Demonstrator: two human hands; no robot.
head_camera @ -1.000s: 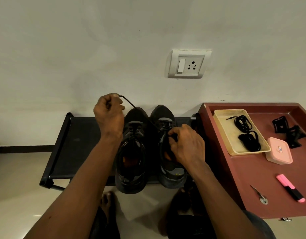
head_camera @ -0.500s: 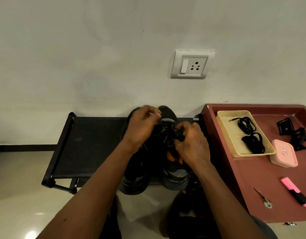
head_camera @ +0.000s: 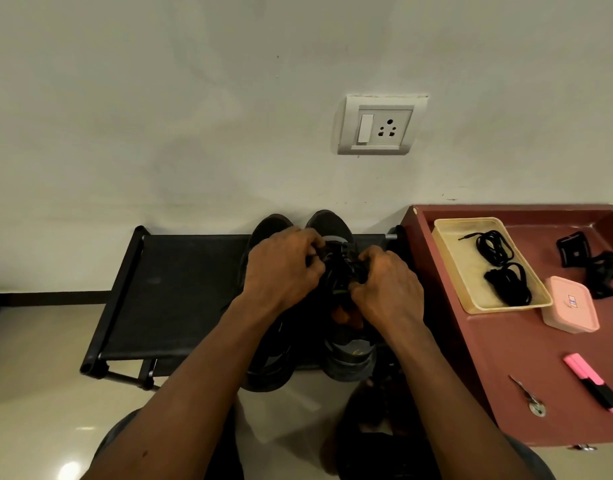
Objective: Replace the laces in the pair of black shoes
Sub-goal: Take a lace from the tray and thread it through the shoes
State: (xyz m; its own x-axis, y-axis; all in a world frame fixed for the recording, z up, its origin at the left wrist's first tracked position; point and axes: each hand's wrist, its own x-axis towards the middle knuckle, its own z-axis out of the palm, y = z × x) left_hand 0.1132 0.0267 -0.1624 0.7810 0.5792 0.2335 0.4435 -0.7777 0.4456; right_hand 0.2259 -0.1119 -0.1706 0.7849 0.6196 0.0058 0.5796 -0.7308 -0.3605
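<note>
Black shoes (head_camera: 348,362) on the shoe rack's (head_camera: 180,296) right end; left hand (head_camera: 281,265) and right hand (head_camera: 388,289), fingers curled, pinch the lace (head_camera: 338,263) over one shoe's tongue: best to free one crossing at a time, with short, even pulls.

In front of you, the shoes (head_camera: 348,362) stand side by side on the rack (head_camera: 180,292). To its right, the table (head_camera: 506,358) bears a tray (head_camera: 471,271) with laces (head_camera: 511,287) in it.

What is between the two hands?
The black laces of the shoe on the right lie between the left hand and the right hand, whose curled fingers grip them. The head view shows this.
</note>
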